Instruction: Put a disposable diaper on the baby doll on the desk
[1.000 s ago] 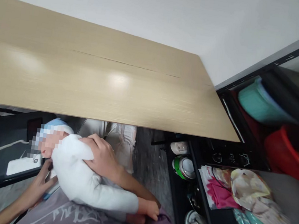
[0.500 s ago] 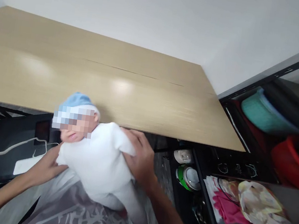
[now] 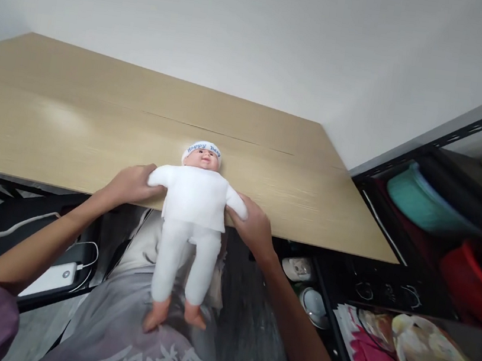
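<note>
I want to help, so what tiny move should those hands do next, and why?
Perhaps raise the baby doll slightly and shift it farther over the wood-look table, since the left hand and right hand each hold one of its arms while its legs show below the table's near edge.

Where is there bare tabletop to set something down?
Bare tabletop lies left of the left hand, right of the right hand, and between doll and wall. It is crowded between the hands and on the shelving.
</note>
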Tool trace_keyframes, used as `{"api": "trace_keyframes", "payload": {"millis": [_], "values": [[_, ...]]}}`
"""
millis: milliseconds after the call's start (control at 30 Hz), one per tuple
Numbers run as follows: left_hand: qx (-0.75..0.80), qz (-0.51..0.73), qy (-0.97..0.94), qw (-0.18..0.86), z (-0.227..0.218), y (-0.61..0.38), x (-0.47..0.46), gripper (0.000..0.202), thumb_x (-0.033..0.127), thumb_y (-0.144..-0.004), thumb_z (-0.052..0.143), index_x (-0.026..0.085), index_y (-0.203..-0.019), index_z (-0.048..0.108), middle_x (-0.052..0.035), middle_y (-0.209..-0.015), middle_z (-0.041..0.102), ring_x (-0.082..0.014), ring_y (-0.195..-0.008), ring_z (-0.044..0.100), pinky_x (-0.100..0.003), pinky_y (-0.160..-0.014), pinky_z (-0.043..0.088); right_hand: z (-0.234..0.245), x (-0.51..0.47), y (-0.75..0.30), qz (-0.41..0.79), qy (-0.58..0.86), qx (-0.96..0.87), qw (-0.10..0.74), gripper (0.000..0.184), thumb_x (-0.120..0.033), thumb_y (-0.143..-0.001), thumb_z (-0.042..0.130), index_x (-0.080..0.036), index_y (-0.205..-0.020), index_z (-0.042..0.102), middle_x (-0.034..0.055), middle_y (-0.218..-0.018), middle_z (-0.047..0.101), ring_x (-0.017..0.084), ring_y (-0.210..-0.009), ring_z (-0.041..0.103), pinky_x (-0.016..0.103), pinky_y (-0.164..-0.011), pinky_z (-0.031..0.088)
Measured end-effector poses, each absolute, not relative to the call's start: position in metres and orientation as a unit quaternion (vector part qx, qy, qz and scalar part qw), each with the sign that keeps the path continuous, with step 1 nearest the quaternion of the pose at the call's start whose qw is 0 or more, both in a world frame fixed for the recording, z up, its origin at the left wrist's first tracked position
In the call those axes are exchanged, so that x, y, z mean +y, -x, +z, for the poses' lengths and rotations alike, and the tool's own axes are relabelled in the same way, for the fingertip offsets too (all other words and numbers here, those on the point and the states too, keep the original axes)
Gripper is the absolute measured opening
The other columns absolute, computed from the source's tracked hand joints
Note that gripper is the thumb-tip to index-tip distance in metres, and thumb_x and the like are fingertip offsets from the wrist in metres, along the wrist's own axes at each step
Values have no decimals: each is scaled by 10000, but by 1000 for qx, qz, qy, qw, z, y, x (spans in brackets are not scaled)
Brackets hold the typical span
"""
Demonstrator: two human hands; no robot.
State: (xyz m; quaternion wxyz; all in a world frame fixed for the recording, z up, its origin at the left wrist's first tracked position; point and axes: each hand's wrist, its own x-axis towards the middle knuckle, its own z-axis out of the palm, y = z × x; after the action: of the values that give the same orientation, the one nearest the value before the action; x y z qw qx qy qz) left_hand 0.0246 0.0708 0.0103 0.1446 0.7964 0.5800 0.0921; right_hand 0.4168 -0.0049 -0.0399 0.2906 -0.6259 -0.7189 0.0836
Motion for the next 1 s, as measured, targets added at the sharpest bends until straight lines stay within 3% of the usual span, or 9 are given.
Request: {"api": "trace_keyframes", "payload": {"millis": [167, 400, 600, 800, 1000], "values": [[619, 127, -771, 81, -3, -12, 70, 743, 863, -944, 618, 181, -1223, 709, -194, -1133, 827, -390, -1029, 771, -389, -787, 487, -57, -5, -421, 57, 615, -729, 296, 565, -631, -1121, 603, -248, -1527, 692, 168, -1398, 790, 431, -1264, 720, 603, -1116, 582], [603, 148, -784, 20, -19, -13, 120, 732, 873, -989, 538, 180, -1101, 745, -198, -1087, 811, -387, -1056, 736, -407, -830, 486, -66, 64, -419, 60, 611, -731, 298, 571, -682, -1127, 556, -215, -1415, 714, 164, -1325, 815, 398, -1201, 739, 537, -1077, 588], [592, 185, -785, 8, -30, -13, 197, 806, 905, -936, 564, 158, -1162, 766, -210, -1133, 813, -363, -1032, 723, -399, -847, 480, -74, 150, -424, 1, 612, -736, 288, 588, -699, -1102, 577, -182, -1340, 728, 177, -1260, 823, 367, -1173, 741, 474, -1046, 592], [602, 207, -771, -5, -34, -17, 269, 758, 880, -918, 596, 173, -1146, 748, -204, -1163, 808, -355, -1050, 708, -408, -875, 491, -81, 224, -432, -25, 606, -739, 293, 644, -767, -1084, 573, -179, -1276, 753, 176, -1197, 831, 345, -1102, 742, 442, -980, 600], [613, 214, -760, -16, -37, -22, 340, 722, 837, -921, 616, 165, -1157, 736, -199, -1151, 783, -373, -1092, 702, -423, -910, 483, -82, 300, -438, -29, 579, -756, 303, 659, -787, -1068, 591, -181, -1242, 783, 178, -1191, 843, 359, -1088, 760, 467, -983, 599]]}}
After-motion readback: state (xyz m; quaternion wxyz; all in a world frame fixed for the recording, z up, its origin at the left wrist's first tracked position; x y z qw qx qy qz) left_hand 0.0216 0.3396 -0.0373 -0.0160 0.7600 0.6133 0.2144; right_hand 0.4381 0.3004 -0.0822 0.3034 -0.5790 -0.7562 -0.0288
